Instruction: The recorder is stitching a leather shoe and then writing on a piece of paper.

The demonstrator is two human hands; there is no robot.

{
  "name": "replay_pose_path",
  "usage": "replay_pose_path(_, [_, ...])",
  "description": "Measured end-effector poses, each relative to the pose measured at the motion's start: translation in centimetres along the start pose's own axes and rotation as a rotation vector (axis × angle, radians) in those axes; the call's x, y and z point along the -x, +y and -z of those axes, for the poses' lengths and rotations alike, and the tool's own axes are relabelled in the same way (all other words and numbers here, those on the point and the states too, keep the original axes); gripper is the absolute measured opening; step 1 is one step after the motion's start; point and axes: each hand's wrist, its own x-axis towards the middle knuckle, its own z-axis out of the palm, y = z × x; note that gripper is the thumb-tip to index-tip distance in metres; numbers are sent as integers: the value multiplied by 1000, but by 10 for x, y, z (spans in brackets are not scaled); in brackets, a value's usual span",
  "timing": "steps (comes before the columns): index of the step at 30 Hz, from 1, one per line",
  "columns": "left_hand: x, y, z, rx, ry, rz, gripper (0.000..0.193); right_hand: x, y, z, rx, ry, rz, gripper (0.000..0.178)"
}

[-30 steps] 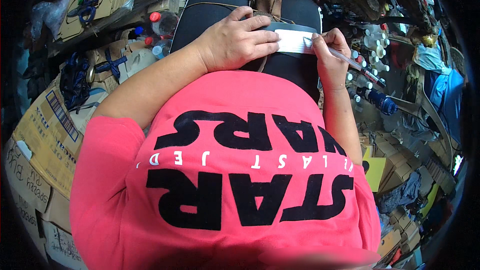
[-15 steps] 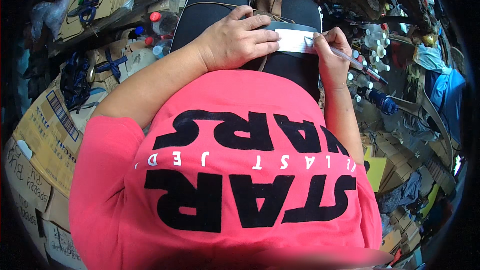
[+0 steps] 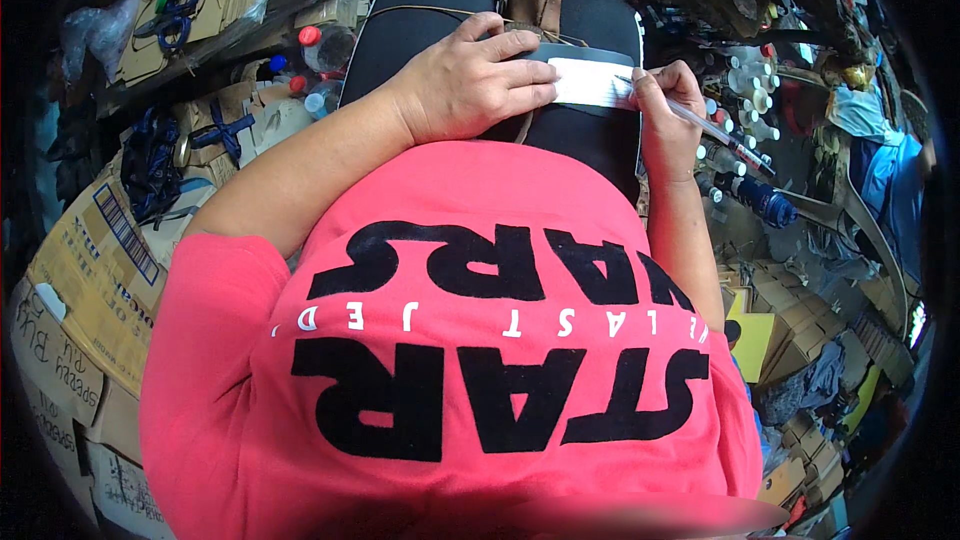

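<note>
On my lap lies a small white lined paper (image 3: pixel 590 82) on a dark grey flat backing (image 3: pixel 600 53). My left hand (image 3: pixel 475 80) rests across the left end of both, its fingers stretched out and lying flat. A slim clear pen (image 3: pixel 740 150) is pinched between the thumb and fingers of my right hand (image 3: pixel 670 118). The pen's tip is at the right part of the paper, while its back end slants down to the right. Whether the tip touches the paper I cannot tell. Any writing is too faint to read.
Several plastic bottles (image 3: pixel 745 90) stand to the right of my legs, and a few capped bottles (image 3: pixel 325 48) to the left. Flattened cardboard (image 3: pixel 100 270) lies at the left. Blue-handled scissors (image 3: pixel 178 20) sit on cardboard at the upper left. A blue cloth (image 3: pixel 895 180) hangs at far right.
My right hand and the pen have shifted slightly to the right along the paper. My left hand stays in place on the paper and backing.
</note>
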Motion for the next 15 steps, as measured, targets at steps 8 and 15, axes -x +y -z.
replay_pose_path(8, [0, 0, 0, 0, -4, 5, 24, 0, 2, 1, -7, -6, -11, 25])
replay_pose_path(15, [0, 0, 0, 2, 7, 2, 22, -1, 1, 0, 17, -13, -3, 24])
